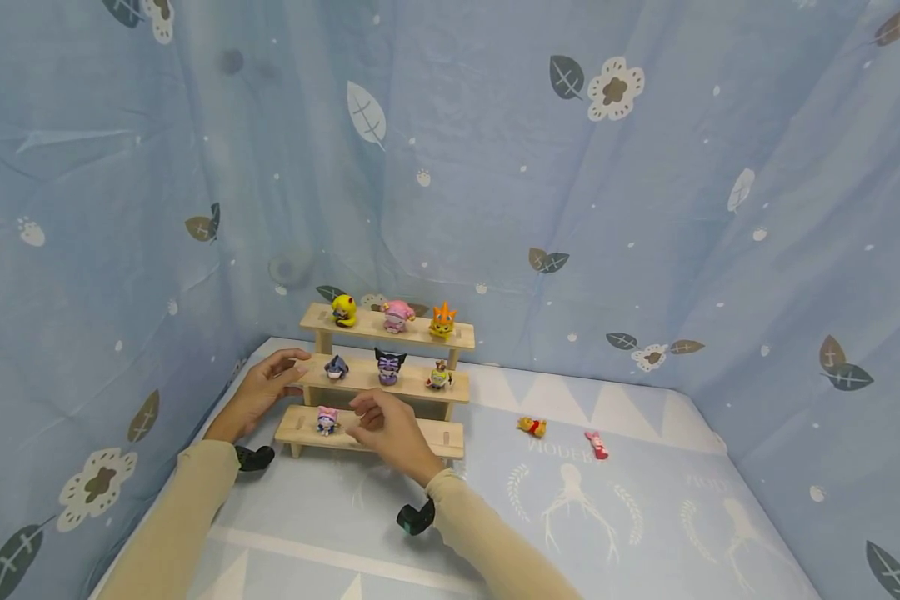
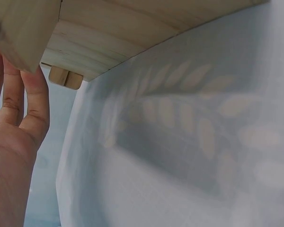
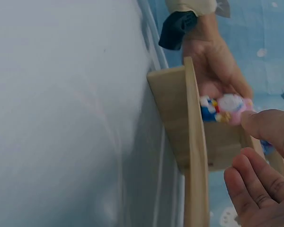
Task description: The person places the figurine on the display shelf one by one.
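**Two hands at the little wooden steps**

A small wooden shelf point(image 1: 378, 379) with three steps stands on the blue cloth point(image 1: 645, 517). The left hand point(image 1: 264, 392) holds the left end of the middle step, with its fingers straight against the wood. The right hand point(image 1: 385, 425) hovers in front of the bottom step, fingers loosely bent, holding nothing. Just beside its fingertips a tiny pink toy point(image 1: 327, 419) stands on the bottom step. More little toys sit on the two higher steps. A yellow toy point(image 1: 532, 427) and a pink toy point(image 1: 597, 445) lie on the cloth, well apart from the hands.
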Motion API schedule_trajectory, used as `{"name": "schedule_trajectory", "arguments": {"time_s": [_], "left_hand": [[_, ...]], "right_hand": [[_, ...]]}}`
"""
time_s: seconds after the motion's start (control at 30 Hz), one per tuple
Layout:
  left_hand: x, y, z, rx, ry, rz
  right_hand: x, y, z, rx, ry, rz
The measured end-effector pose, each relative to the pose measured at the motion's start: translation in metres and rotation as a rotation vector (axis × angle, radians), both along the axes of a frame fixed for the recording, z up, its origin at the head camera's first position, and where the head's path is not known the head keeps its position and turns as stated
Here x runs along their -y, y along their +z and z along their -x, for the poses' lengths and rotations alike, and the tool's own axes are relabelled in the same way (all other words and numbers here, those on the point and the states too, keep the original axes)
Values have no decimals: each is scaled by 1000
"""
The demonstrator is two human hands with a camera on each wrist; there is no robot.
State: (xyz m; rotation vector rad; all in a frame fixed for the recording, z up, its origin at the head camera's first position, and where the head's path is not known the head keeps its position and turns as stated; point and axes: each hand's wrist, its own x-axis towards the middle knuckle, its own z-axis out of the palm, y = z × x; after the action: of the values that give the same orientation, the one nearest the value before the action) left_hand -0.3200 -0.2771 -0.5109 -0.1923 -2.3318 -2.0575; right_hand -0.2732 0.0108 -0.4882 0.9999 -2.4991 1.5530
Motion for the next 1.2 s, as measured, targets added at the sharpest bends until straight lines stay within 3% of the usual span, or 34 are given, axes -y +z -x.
{"name": "schedule_trajectory", "arguments": {"time_s": [0.6, 0.9, 1.2], "left_hand": [[0, 1, 1, 16, 15, 22], [-2, 1, -1, 22, 20, 43], [-1, 2, -2, 16, 10, 32]], "right_hand": [[-106, 10, 0, -8, -115, 14], [-151, 8, -2, -1, -220, 10], [-191, 5, 1, -55, -329, -7]]}}
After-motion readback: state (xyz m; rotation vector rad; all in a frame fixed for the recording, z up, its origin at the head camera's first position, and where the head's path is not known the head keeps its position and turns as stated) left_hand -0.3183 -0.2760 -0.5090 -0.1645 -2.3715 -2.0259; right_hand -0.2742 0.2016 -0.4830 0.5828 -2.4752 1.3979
